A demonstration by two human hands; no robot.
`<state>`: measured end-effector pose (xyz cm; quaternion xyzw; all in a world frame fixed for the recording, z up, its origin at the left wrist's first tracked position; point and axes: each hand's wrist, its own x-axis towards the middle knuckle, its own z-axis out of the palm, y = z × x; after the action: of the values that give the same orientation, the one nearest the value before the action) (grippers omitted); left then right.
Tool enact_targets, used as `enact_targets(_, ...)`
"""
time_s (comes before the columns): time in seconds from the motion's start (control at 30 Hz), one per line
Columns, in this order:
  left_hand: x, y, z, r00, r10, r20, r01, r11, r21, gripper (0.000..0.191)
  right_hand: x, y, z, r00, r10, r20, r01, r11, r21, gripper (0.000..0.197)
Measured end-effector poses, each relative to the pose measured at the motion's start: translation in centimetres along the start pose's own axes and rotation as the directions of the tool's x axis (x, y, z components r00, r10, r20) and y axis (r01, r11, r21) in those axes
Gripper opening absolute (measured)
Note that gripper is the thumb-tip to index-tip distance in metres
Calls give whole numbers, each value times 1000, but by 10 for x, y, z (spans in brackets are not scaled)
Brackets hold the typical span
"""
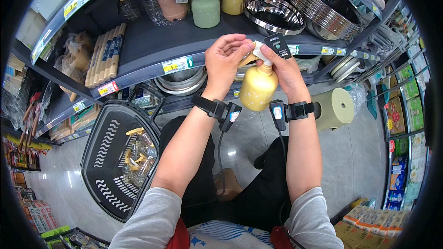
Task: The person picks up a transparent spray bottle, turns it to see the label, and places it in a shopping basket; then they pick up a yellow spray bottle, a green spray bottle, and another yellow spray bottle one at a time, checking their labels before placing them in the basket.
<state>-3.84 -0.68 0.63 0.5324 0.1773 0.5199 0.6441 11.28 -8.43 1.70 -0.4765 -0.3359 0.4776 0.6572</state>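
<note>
In front of the shelf, a yellow spray bottle (259, 88) with a white spray head hangs upright between my hands. My right hand (285, 69) grips it by the head and neck. My left hand (225, 55) pinches the nozzle end with thumb and fingers, above the tan trigger. From the head sticks out a black hang tag (278, 45) bearing writing. On the shelf behind stand a green spray bottle (206, 8), another yellow spray bottle (234, 0) and a pink bottle (173, 1) in clear plastic wrap.
A black shopping basket (104, 138) holding several clear spray bottles (138, 160) stands on the floor at left. Steel basins (275, 14) and wooden rolling pins (107, 55) lie on the shelf (148, 46). A pale green cylindrical stool (334, 109) is at right.
</note>
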Motion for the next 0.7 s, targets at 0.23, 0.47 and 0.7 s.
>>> enact_targets(0.23, 1, 3, 2, 998, 26, 60, -22, 997, -71, 35, 0, -2, -1, 1000, -5, -7, 5, 1000, 7, 33)
enact_targets(0.47, 0, -3, 3, 992, 54, 115, -39, 992, -123, 34, -2, -6, 3, 998, 33, 45, -35, 998, 49, 36)
enact_targets(0.7, -1, 9, 1, 976, 65, 207, -30, 985, -167, 29, 8, 10, -12, 989, 44, 139, -66, 986, 155, 45)
